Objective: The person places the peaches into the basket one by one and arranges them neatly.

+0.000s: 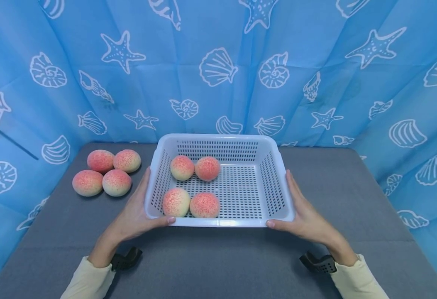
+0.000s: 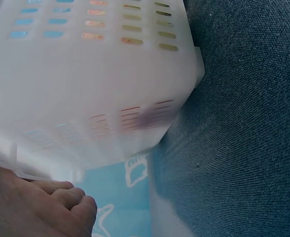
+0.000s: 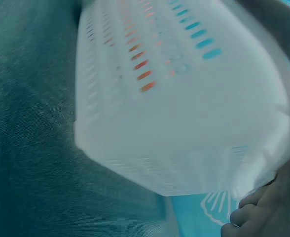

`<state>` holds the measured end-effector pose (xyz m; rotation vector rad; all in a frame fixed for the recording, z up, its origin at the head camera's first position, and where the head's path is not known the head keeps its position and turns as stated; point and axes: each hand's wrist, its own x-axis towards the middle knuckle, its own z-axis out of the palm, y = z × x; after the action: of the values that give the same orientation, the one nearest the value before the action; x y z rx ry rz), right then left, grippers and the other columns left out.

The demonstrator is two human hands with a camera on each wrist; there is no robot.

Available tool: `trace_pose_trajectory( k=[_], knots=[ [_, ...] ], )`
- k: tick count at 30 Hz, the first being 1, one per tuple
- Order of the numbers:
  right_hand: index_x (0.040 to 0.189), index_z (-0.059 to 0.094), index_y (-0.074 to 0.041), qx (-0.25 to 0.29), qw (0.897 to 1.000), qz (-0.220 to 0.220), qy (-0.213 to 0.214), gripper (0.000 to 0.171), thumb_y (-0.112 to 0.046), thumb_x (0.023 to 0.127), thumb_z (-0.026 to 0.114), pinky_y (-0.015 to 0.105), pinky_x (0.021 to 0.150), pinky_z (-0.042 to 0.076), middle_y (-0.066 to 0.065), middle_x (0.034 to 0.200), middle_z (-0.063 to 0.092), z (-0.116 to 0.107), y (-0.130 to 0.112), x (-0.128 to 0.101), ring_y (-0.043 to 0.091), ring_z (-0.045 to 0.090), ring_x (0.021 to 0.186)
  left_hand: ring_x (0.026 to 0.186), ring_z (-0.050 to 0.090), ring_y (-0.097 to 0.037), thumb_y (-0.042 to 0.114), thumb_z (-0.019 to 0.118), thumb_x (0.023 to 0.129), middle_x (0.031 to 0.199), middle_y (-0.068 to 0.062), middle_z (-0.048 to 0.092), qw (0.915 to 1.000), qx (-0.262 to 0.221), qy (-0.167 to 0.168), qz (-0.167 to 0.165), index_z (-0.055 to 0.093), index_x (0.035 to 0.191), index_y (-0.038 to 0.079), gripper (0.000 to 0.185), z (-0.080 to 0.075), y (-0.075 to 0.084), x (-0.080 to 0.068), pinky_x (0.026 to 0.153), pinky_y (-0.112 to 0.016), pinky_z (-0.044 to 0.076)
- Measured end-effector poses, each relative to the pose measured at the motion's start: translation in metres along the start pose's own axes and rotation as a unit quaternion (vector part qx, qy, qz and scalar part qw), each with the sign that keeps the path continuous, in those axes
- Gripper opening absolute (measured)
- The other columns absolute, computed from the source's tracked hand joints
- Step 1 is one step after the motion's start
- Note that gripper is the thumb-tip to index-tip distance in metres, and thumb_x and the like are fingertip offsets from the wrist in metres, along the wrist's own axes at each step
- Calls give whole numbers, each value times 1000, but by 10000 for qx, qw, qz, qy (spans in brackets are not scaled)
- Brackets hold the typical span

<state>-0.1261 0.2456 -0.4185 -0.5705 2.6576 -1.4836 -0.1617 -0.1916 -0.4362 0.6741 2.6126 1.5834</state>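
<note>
A white perforated plastic basket (image 1: 218, 223) sits between both hands in the head view, its long side toward me. My left hand (image 1: 137, 220) grips its left front corner, thumb along the front rim and fingers under the side rim. At the opposite corner, my right hand (image 1: 306, 218) holds the rim the same way. Inside, toward the left, two peaches lie at the back, one of them pale and red (image 1: 182, 167), and two at the front, including a redder peach (image 1: 205, 204). Both wrist views show the basket's outer walls (image 2: 86, 79) close over the grey cloth.
Left of the basket, several more peaches (image 1: 117, 182) lie clustered on the grey table (image 1: 218, 261). A blue curtain (image 1: 240, 95) with white shells and starfish hangs behind and along both sides. Each wrist wears a black strap (image 1: 126, 259).
</note>
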Motion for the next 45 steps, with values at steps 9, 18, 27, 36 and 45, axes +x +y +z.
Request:
trace_pose_trajectory(
  k=[9, 18, 27, 36, 45],
  knots=[
    [161, -13, -35, 547, 9984, -86, -87, 135, -10, 77, 90, 38, 83, 59, 15, 168, -9, 5, 3, 1, 54, 51, 124, 136, 43, -46, 26, 92, 74, 166, -11, 15, 10000, 78, -4, -12, -7, 163, 28, 134, -1, 0, 0, 88, -63, 54],
    [162, -13, -34, 711, 9973, -80, -136, 134, -9, 78, 89, 39, 79, 60, 14, 168, -7, 6, 3, 1, 57, 51, 122, 137, 41, -45, 27, 92, 74, 167, -7, 10, 10000, 0, -2, 7, -6, 163, 29, 133, -1, 1, 0, 88, -61, 54],
    [161, -12, -36, 689, 9975, -64, -134, 132, -8, 79, 88, 37, 78, 60, 18, 167, -4, 5, 3, 0, 57, 53, 120, 141, 34, -45, 37, 91, 74, 169, -7, -3, 9979, 597, 124, -199, -11, 162, 31, 134, -3, 4, -2, 95, -66, 48],
    [162, -11, -33, 730, 9972, -111, -141, 132, -8, 79, 88, 37, 78, 61, 19, 167, -4, 6, 3, 0, 57, 52, 120, 150, 17, -44, 41, 86, 78, 170, -8, 5, 9898, 1150, 621, -559, -2, 164, 31, 123, -19, 13, -11, 104, -81, 22],
    [162, -11, -35, 705, 9974, -116, -131, 132, -9, 79, 88, 38, 79, 60, 18, 168, -4, 5, 3, 1, 57, 51, 121, 151, 23, -35, 25, 83, 85, 165, -12, 26, 9727, 1060, 2052, -247, 19, 164, 20, 102, -54, 4, -15, 114, -70, 19]
  ],
)
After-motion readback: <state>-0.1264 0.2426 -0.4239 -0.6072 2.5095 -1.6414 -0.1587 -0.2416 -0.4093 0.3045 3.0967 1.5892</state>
